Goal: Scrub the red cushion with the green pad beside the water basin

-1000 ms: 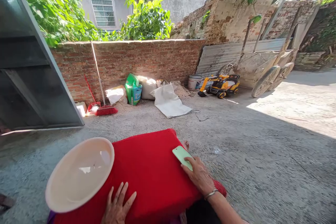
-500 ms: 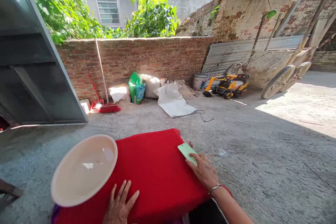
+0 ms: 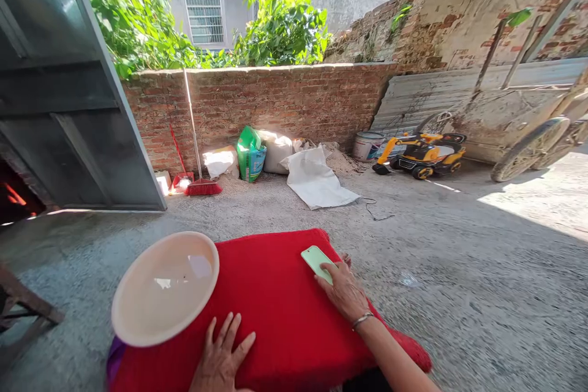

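My right hand (image 3: 343, 291) grips a pale green phone (image 3: 316, 262), fingers and thumb on its near end. The phone is over the right part of a red cloth (image 3: 275, 306); whether it rests flat on the cloth I cannot tell. A silvery bracelet (image 3: 362, 320) circles the right wrist. My left hand (image 3: 223, 349) lies palm down on the cloth near its front, fingers spread, holding nothing. Beyond it on the left stands a wide cream basin (image 3: 133, 318) with water in it, bright reflections on the surface.
Concrete ground surrounds the cloth-covered surface. At the left are a dark metal door (image 3: 82, 135) and a wooden stool (image 3: 27, 300). By the brick wall (image 3: 294, 98) stand a red broom (image 3: 204, 187), a green bag (image 3: 250, 156), a white sack (image 3: 321, 180) and a toy excavator (image 3: 422, 156).
My right hand has drawn the phone leftward, from the cloth's right edge further over it. The left hand stays on the cloth. My view has turned slightly left.
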`<action>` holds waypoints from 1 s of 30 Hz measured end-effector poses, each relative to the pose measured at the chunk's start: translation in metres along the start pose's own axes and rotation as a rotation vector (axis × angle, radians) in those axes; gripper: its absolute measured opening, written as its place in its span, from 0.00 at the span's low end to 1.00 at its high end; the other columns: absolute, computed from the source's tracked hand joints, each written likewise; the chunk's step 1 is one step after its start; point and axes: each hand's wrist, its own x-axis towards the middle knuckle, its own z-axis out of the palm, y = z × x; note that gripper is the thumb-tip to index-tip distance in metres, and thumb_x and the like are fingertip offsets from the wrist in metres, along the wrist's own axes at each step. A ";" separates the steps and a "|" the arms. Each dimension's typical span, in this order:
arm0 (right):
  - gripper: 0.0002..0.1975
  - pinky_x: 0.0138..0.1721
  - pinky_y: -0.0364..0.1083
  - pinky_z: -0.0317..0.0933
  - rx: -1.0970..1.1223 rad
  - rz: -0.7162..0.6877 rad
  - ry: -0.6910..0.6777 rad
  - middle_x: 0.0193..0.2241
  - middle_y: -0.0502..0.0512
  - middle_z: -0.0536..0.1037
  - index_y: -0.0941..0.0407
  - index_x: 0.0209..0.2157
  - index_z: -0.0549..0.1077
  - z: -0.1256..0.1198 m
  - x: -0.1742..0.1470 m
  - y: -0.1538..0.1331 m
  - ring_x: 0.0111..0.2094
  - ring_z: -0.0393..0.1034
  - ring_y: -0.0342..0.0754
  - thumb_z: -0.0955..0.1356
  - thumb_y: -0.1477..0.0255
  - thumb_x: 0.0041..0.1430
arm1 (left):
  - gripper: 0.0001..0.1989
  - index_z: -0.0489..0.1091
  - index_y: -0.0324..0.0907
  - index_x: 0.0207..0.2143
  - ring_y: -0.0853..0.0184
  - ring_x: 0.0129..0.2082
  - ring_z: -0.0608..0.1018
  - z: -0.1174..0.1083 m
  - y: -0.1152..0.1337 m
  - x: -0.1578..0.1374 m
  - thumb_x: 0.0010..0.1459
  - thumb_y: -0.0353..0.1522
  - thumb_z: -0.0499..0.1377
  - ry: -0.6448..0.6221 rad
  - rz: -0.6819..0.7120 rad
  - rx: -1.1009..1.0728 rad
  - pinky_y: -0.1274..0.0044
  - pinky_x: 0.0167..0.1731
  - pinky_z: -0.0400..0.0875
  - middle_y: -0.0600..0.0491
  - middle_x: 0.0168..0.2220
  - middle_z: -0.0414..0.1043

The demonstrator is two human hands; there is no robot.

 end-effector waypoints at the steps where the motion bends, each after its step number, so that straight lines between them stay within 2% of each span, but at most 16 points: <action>1: 0.16 0.47 0.49 0.62 -0.004 -0.026 -0.023 0.44 0.58 0.72 0.51 0.46 0.74 0.002 0.003 -0.006 0.44 0.69 0.51 0.63 0.63 0.59 | 0.49 0.57 0.54 0.62 0.52 0.58 0.63 0.001 0.000 0.000 0.43 0.68 0.47 -0.002 -0.001 0.001 0.58 0.61 0.38 0.45 0.56 0.66; 4: 0.15 0.47 0.49 0.62 -0.023 -0.045 -0.058 0.44 0.58 0.72 0.51 0.45 0.75 -0.001 0.008 -0.005 0.43 0.70 0.52 0.65 0.64 0.57 | 0.48 0.56 0.55 0.62 0.53 0.58 0.64 0.002 0.002 -0.001 0.43 0.68 0.47 -0.013 -0.015 -0.004 0.57 0.62 0.37 0.46 0.56 0.66; 10: 0.20 0.40 0.53 0.65 -0.132 0.204 -0.081 0.42 0.65 0.73 0.53 0.48 0.73 -0.026 0.008 0.029 0.40 0.72 0.58 0.60 0.61 0.61 | 0.49 0.56 0.54 0.62 0.53 0.59 0.64 0.000 0.007 0.002 0.43 0.69 0.45 -0.031 -0.042 -0.011 0.55 0.62 0.34 0.45 0.58 0.65; 12: 0.19 0.41 0.53 0.65 -0.135 0.161 -0.088 0.42 0.65 0.73 0.54 0.47 0.73 -0.029 0.011 0.020 0.40 0.72 0.58 0.60 0.61 0.61 | 0.50 0.55 0.54 0.62 0.53 0.60 0.64 0.001 0.009 0.002 0.42 0.69 0.45 -0.042 -0.057 -0.009 0.56 0.63 0.33 0.45 0.59 0.64; 15: 0.17 0.43 0.51 0.64 -0.119 0.027 -0.110 0.42 0.62 0.73 0.53 0.46 0.73 -0.021 0.021 -0.022 0.43 0.71 0.55 0.61 0.63 0.61 | 0.49 0.54 0.54 0.63 0.53 0.60 0.64 0.006 0.011 -0.001 0.43 0.68 0.46 -0.059 -0.068 -0.012 0.55 0.62 0.37 0.45 0.60 0.63; 18: 0.16 0.43 0.47 0.62 -0.084 -0.093 -0.138 0.43 0.59 0.72 0.51 0.47 0.73 -0.002 0.030 -0.085 0.44 0.70 0.51 0.62 0.62 0.61 | 0.48 0.54 0.54 0.63 0.51 0.59 0.64 0.014 0.014 -0.005 0.44 0.67 0.49 -0.089 -0.065 -0.037 0.54 0.61 0.42 0.44 0.60 0.62; 21: 0.15 0.43 0.45 0.60 -0.051 -0.231 -0.168 0.44 0.58 0.71 0.50 0.47 0.72 0.019 0.035 -0.150 0.44 0.68 0.50 0.63 0.61 0.61 | 0.43 0.55 0.55 0.62 0.52 0.60 0.64 0.020 0.016 -0.008 0.48 0.63 0.52 -0.099 -0.065 -0.040 0.54 0.61 0.43 0.44 0.60 0.63; 24: 0.15 0.43 0.45 0.58 -0.037 -0.347 -0.210 0.44 0.57 0.71 0.50 0.45 0.73 0.035 0.039 -0.197 0.44 0.67 0.50 0.66 0.61 0.59 | 0.35 0.56 0.56 0.61 0.54 0.58 0.65 0.023 0.017 -0.009 0.54 0.57 0.53 -0.091 -0.069 -0.043 0.55 0.61 0.42 0.45 0.58 0.66; 27: 0.14 0.44 0.45 0.58 -0.050 -0.405 -0.247 0.45 0.58 0.70 0.51 0.45 0.73 0.042 0.049 -0.213 0.45 0.66 0.50 0.67 0.61 0.58 | 0.31 0.58 0.56 0.61 0.56 0.58 0.66 0.024 0.018 -0.008 0.57 0.53 0.54 -0.102 -0.072 -0.062 0.56 0.61 0.41 0.46 0.57 0.68; 30: 0.14 0.45 0.45 0.57 -0.080 -0.381 -0.260 0.46 0.59 0.70 0.52 0.44 0.73 0.039 0.065 -0.195 0.46 0.66 0.50 0.67 0.63 0.58 | 0.30 0.59 0.56 0.60 0.55 0.57 0.67 0.023 0.019 -0.007 0.57 0.54 0.53 -0.096 -0.065 -0.061 0.56 0.62 0.38 0.46 0.56 0.68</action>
